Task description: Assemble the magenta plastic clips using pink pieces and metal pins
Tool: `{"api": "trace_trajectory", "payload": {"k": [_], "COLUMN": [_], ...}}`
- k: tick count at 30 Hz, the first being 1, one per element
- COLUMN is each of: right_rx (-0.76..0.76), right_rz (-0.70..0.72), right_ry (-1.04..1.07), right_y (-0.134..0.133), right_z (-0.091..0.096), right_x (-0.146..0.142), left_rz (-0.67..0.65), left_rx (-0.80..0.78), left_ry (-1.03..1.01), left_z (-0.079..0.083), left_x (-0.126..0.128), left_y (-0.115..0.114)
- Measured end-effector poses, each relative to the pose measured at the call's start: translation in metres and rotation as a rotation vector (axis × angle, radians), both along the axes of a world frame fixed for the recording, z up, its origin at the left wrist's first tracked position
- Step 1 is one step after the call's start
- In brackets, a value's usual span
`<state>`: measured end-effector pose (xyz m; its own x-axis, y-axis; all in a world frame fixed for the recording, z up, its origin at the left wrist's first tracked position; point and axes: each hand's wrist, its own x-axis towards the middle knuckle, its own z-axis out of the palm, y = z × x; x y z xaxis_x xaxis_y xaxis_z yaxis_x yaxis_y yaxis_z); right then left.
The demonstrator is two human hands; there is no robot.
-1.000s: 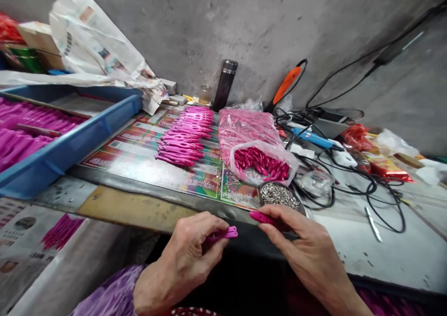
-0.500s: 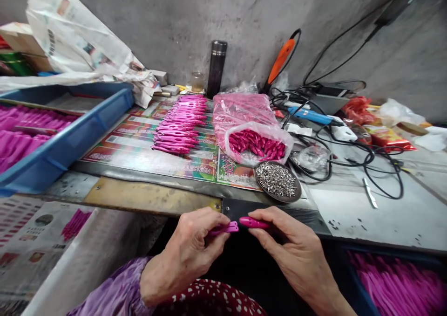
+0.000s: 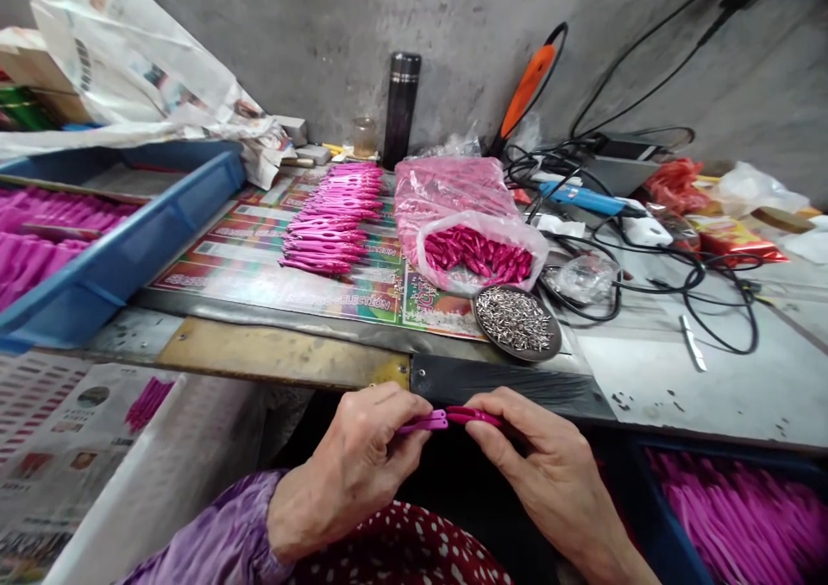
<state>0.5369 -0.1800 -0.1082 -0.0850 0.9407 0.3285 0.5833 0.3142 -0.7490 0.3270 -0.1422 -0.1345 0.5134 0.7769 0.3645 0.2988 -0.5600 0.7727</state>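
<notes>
My left hand (image 3: 362, 456) pinches a light pink plastic strip (image 3: 432, 421), whose forked end with small holes sticks out to the right. My right hand (image 3: 534, 447) grips a dark pink, pointed plastic piece (image 3: 467, 415) between thumb and fingers. The tips of the two parts meet or nearly meet in front of the table edge; I cannot tell whether they touch. Beyond my right hand stands a round dish (image 3: 517, 322) of small metal pins. Behind it an open plastic bag (image 3: 453, 192) holds many dark pink pieces like the one in my right hand.
Assembled pink pieces (image 3: 333, 223) lie in a row on the printed sheet. Blue trays (image 3: 187, 214) of pink strips stand at left and lower right. A black flask (image 3: 402, 110), an orange-handled tool (image 3: 529, 89), tangled cables (image 3: 689, 287) and a small white blade-like item (image 3: 693, 343) are around.
My right hand has turned the dark pink piece so its split edge shows. The gap between the two parts has narrowed. The camera view has shifted slightly.
</notes>
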Motion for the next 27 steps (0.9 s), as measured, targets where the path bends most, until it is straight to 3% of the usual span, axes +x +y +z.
{"api": "trace_trajectory", "payload": {"k": [5, 14, 20, 27], "right_rx": [-0.087, -0.352, -0.405, -0.242], "right_rz": [0.001, 0.122, 0.139, 0.114], "right_ry": [0.032, 0.122, 0.182, 0.12], "right_y": [-0.001, 0.001, 0.004, -0.007], "right_z": [-0.004, -0.006, -0.013, -0.017], "right_x": [0.001, 0.006, -0.003, -0.003], "left_rz": [-0.011, 0.017, -0.015, -0.054], "left_rx": [0.068, 0.383, 0.321, 0.144], "left_ry": [0.027, 0.119, 0.122, 0.069], "left_z": [-0.002, -0.004, -0.006, -0.012], "left_x": [-0.001, 0.003, 0.001, -0.002], "left_y": [-0.004, -0.008, -0.01, -0.012]}}
